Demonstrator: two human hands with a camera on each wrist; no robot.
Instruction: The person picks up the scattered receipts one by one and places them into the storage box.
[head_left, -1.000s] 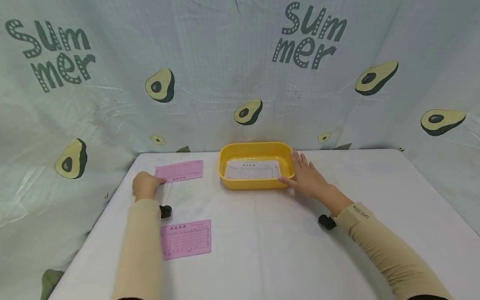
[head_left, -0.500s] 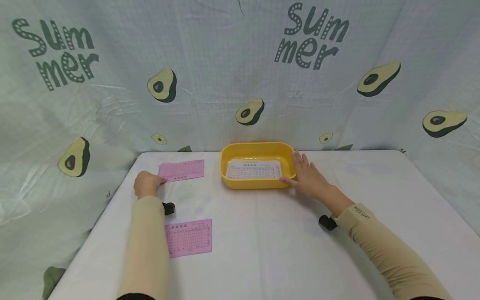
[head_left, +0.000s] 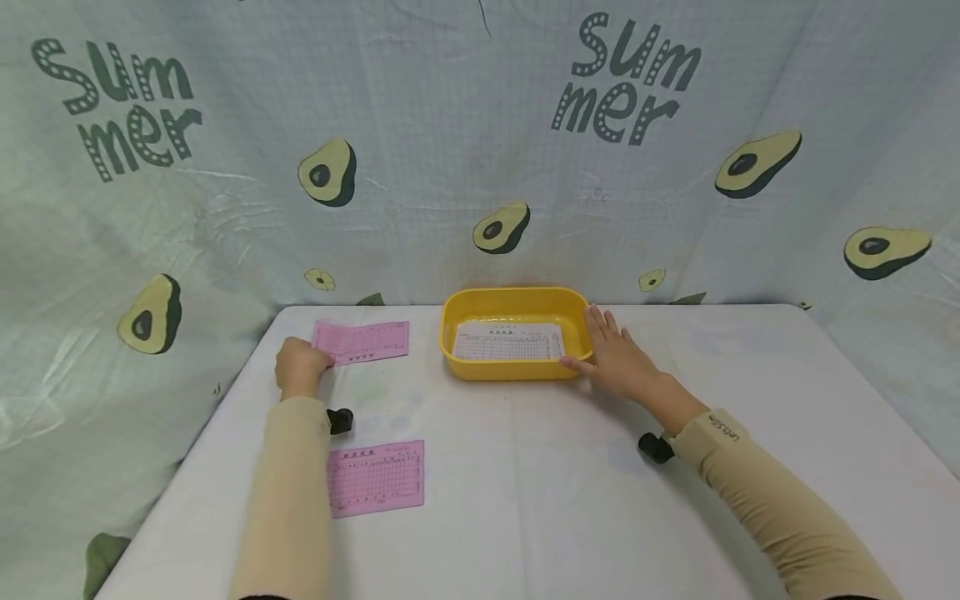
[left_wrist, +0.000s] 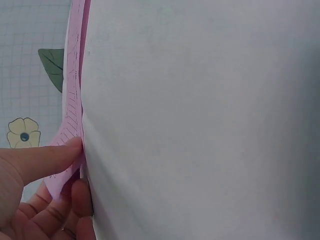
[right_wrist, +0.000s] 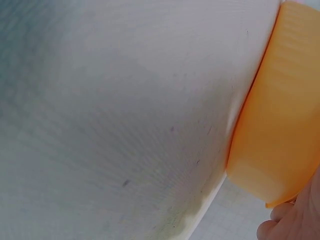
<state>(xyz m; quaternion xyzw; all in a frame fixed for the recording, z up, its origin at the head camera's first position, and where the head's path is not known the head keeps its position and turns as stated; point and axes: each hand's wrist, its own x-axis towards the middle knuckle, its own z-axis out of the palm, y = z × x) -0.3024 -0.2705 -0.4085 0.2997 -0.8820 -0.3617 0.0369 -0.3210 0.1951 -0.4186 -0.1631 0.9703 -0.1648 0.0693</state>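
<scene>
At the table's far left, my left hand (head_left: 302,367) pinches the near left corner of a pink printed form (head_left: 363,342). In the left wrist view the thumb lies on top of the pink form (left_wrist: 70,125) and the fingers are under it, with that corner bent up. My right hand (head_left: 618,358) rests at the right end of a yellow plastic basin (head_left: 510,369), fingers spread straight along its outside and thumb at the near rim. Inside the basin lies a white printed form (head_left: 508,342). Basin wall (right_wrist: 280,105) and hand (right_wrist: 295,220) also show in the right wrist view.
A second pink form (head_left: 377,479) lies flat nearer the front, partly covered by the left sleeve (head_left: 288,508). Behind the white-covered table (head_left: 570,508) hangs a cloth (head_left: 420,142) printed with avocados. The basin stands close to the table's back edge.
My left hand has shifted slightly to the right, still at the pink form's corner; the form's left end shows more wrinkled. The right hand and basin stay in place.
</scene>
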